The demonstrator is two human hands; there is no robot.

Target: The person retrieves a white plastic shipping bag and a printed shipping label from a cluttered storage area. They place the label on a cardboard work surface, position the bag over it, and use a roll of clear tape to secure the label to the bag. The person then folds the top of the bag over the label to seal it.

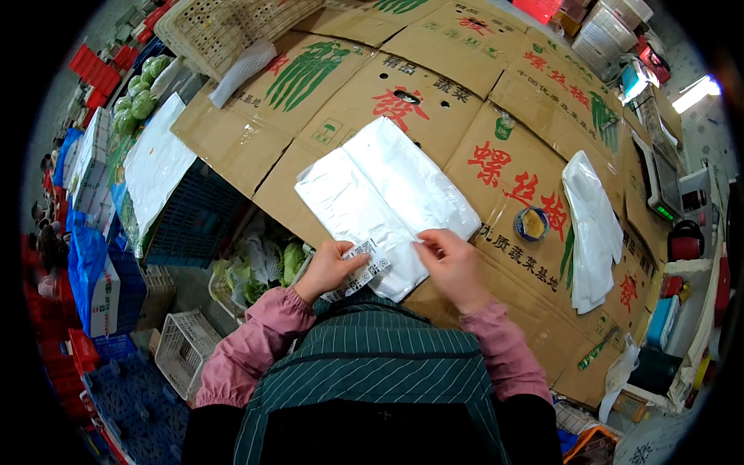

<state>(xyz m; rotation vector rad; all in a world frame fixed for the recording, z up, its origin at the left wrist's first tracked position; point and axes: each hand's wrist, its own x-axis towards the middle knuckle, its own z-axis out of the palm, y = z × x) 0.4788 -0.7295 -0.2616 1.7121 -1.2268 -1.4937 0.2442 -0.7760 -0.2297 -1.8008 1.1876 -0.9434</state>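
Left hand point(329, 267) fingers pinched on label strip point(363, 266); right hand point(452, 263) fingers pinched on bags point(384, 198) at near bench point(496, 174) edge; bags look thin, limp, slippery; likely best gripped by the corner.

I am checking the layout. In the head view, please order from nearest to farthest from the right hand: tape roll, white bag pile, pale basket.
1. Tape roll, just right of the right hand.
2. White bag pile, farther right.
3. Pale basket, far upper left.

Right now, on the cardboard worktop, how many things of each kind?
Bag stacks: 2, one under the hands, one at right
Label strips: 1, held by left hand and right hand
Tape rolls: 1
Total: 4
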